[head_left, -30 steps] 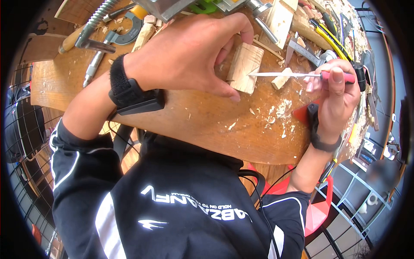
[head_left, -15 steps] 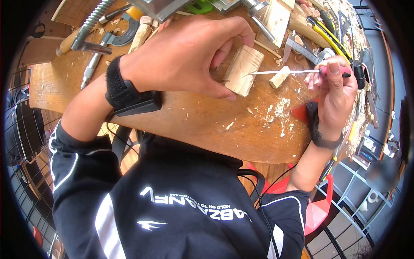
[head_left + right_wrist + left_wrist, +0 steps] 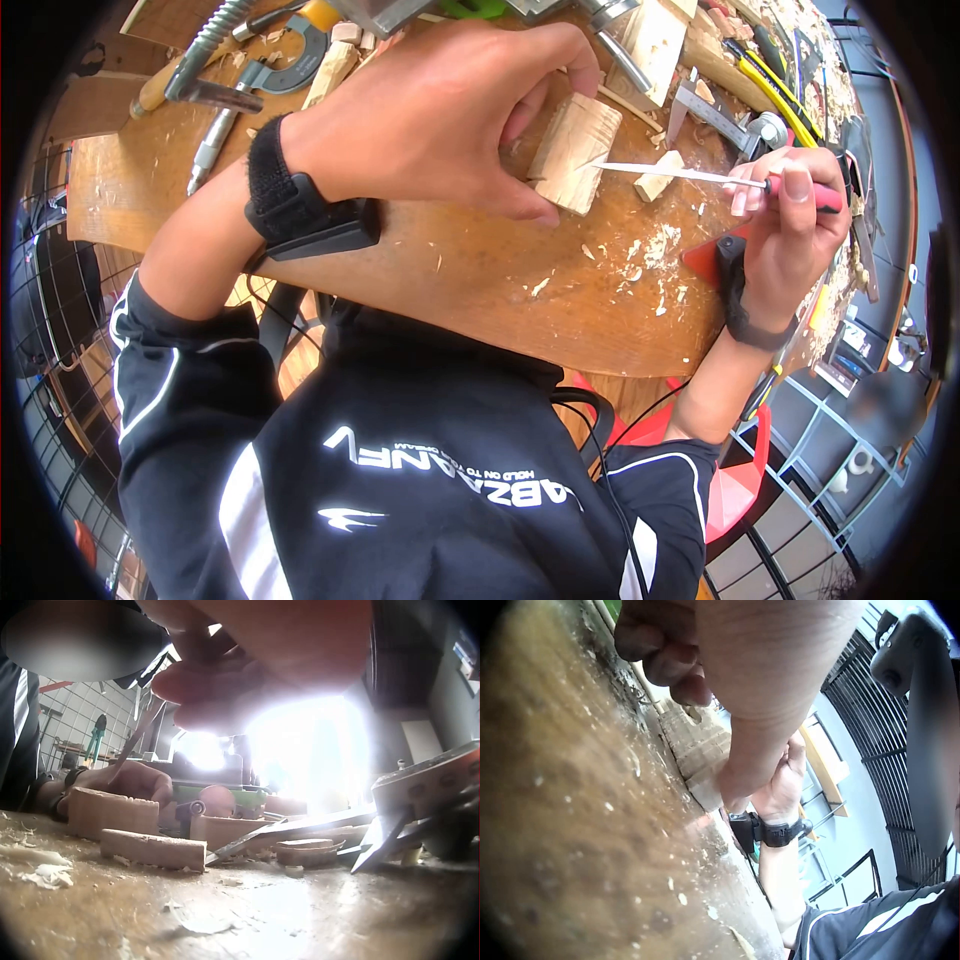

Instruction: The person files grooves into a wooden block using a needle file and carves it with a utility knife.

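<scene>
In the head view my left hand point(image 3: 420, 120) grips a small rectangular wood block point(image 3: 578, 155) at its left side, thumb along the near edge and fingers curled at the far side. The block rests low over the bench, dark marks on its face. My right hand point(image 3: 795, 215) holds the pink-red handle point(image 3: 820, 195) of a slim needle file point(image 3: 690, 174), thumb on top. The file's thin tapered tip lies over the block's right part. The right wrist view shows the file's shaft point(image 3: 139, 742) slanting above the block point(image 3: 112, 814).
A smaller wood piece point(image 3: 660, 176) lies under the file, with shavings point(image 3: 655, 250) nearby. Calipers point(image 3: 715, 120), yellow-handled pliers point(image 3: 775, 95) and more tools crowd the back right. A micrometer point(image 3: 290, 70) and a metal vise point(image 3: 390, 15) stand at the back left.
My right hand has shifted right and slightly toward me, the file now sloping down toward its handle. Its tip has slid a little to the right on the block. My left hand keeps its grip.
</scene>
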### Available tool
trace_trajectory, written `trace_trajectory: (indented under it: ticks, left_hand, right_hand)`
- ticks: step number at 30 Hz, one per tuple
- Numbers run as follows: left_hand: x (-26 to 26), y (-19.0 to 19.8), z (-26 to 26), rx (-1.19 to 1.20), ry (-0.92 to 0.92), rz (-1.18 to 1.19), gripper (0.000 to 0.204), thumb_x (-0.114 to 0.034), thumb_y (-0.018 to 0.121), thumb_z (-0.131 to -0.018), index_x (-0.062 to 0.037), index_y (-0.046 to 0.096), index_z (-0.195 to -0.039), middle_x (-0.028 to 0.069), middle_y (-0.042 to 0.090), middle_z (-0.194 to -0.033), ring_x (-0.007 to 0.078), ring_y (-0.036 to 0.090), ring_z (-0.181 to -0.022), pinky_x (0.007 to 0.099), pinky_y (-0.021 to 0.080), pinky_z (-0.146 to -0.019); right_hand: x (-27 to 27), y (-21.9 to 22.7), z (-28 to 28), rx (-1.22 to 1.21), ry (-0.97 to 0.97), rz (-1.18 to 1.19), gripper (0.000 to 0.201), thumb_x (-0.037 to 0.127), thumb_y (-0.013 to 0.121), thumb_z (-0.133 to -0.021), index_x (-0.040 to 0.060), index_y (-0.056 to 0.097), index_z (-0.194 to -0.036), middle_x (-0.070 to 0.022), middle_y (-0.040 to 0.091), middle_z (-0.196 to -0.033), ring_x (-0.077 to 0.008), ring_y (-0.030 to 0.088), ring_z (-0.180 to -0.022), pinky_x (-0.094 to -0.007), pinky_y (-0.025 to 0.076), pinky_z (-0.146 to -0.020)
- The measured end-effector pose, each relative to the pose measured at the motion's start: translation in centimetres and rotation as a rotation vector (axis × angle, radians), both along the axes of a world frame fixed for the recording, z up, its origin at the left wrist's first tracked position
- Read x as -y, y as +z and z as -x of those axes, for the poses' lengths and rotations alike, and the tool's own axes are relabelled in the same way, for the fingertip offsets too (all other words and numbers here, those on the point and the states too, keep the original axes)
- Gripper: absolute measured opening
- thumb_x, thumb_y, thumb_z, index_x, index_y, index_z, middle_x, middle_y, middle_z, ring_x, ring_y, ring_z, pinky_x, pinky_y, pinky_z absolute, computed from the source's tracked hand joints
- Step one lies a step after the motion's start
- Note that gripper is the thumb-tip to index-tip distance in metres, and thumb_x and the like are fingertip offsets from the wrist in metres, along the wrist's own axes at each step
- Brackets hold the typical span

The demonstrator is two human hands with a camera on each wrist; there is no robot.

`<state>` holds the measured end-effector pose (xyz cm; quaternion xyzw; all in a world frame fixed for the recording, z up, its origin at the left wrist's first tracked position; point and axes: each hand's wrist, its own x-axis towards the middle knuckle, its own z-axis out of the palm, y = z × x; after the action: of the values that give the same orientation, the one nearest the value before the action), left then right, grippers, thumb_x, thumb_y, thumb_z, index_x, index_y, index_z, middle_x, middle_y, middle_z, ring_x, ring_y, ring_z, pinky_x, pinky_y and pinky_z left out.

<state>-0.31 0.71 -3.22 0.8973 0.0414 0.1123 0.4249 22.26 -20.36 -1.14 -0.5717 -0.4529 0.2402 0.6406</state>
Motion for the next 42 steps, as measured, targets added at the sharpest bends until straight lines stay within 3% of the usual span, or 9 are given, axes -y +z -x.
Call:
trace_trajectory:
  ticks: [5,7,10,13,18,22,29,34,42]
  left_hand:
    - [-0.4,1.4,-0.3,-0.066,0.009,0.004,0.076,-0.012,0.095,-0.058,-0.0076,0.06,-0.126,-0.0001,0.047,-0.074,0.0138,0.046,-0.063,0.0282,0.041,-0.059]
    - [-1.4,2.3,-0.4,-0.223,-0.119,0.197,0.068,-0.025,0.093,-0.075,0.001,0.051,-0.122,0.0121,0.061,-0.085,0.0231,0.063,-0.073,0.0315,0.052,-0.064]
    - [-0.4,2.7,-0.1,-0.077,-0.085,0.123,0.068,-0.023,0.093,-0.075,-0.002,0.047,-0.12,0.0075,0.056,-0.074,0.0188,0.057,-0.062,0.0287,0.046,-0.055]
    - [-1.0,3.4,0.1,-0.099,-0.139,0.111,0.067,-0.024,0.093,-0.076,-0.0015,0.048,-0.12,0.0087,0.057,-0.076,0.0193,0.058,-0.065,0.0295,0.047,-0.057]
    - [-0.6,2.6,0.1,-0.116,-0.083,0.143,0.066,-0.024,0.092,-0.076,-0.0013,0.048,-0.12,0.0086,0.057,-0.076,0.0195,0.058,-0.065,0.0299,0.047,-0.057]
    - [-0.7,3.8,0.1,-0.129,-0.096,0.113,0.067,-0.023,0.093,-0.076,-0.001,0.048,-0.12,0.0082,0.056,-0.075,0.0193,0.058,-0.064,0.03,0.047,-0.057]
    - [-0.8,3.4,0.0,-0.114,-0.117,0.13,0.068,-0.023,0.093,-0.075,-0.0009,0.048,-0.121,0.0076,0.055,-0.074,0.0185,0.057,-0.064,0.0297,0.047,-0.057]
    - [-0.8,3.6,0.1,-0.136,-0.112,0.131,0.068,-0.023,0.093,-0.076,-0.0008,0.048,-0.122,0.0065,0.055,-0.074,0.0175,0.057,-0.065,0.0292,0.046,-0.058]
    - [-0.8,3.4,0.0,-0.093,-0.12,0.144,0.067,-0.022,0.093,-0.076,-0.0003,0.049,-0.121,0.0067,0.055,-0.074,0.0177,0.057,-0.064,0.0294,0.046,-0.057]
  right_hand:
    - [-0.2,0.2,0.9,0.104,0.036,0.014,0.019,0.014,0.074,-0.095,-0.0018,0.063,-0.095,-0.0111,0.066,-0.082,-0.0134,0.063,-0.065,-0.0261,0.052,-0.062]
    - [-0.1,0.3,1.0,0.151,0.024,0.045,0.02,0.015,0.074,-0.095,-0.0022,0.064,-0.095,-0.0111,0.066,-0.082,-0.0134,0.063,-0.066,-0.0258,0.051,-0.062]
    - [-0.1,0.2,0.7,0.146,0.08,0.027,0.02,0.015,0.074,-0.094,-0.0027,0.066,-0.095,-0.0105,0.067,-0.082,-0.0135,0.063,-0.067,-0.0252,0.05,-0.063]
    - [0.0,0.3,0.8,0.117,0.117,-0.002,0.019,0.015,0.073,-0.094,-0.0026,0.067,-0.095,-0.0099,0.067,-0.08,-0.0151,0.063,-0.07,-0.0268,0.049,-0.066]
    - [-0.4,0.3,1.7,0.337,0.118,-0.094,0.018,0.015,0.071,-0.094,-0.0021,0.067,-0.092,-0.0105,0.066,-0.077,-0.0189,0.063,-0.073,-0.0304,0.05,-0.07]
    - [-0.3,0.5,2.2,0.201,0.122,-0.114,0.019,0.015,0.069,-0.095,-0.0024,0.064,-0.09,-0.0126,0.065,-0.078,-0.0191,0.063,-0.071,-0.0295,0.05,-0.067]
    - [-0.5,0.1,2.4,0.278,0.097,-0.136,0.021,0.017,0.067,-0.097,-0.0024,0.062,-0.091,-0.0136,0.064,-0.079,-0.0185,0.062,-0.068,-0.0283,0.05,-0.063]
    - [-0.1,0.4,1.5,0.139,0.179,-0.105,0.022,0.018,0.065,-0.099,-0.003,0.061,-0.094,-0.0149,0.065,-0.081,-0.0195,0.063,-0.069,-0.0289,0.05,-0.061]
    - [0.0,0.4,1.1,0.183,0.069,-0.073,0.017,0.013,0.066,-0.098,-0.0046,0.064,-0.098,-0.0171,0.069,-0.088,-0.02,0.067,-0.073,-0.0313,0.057,-0.068]
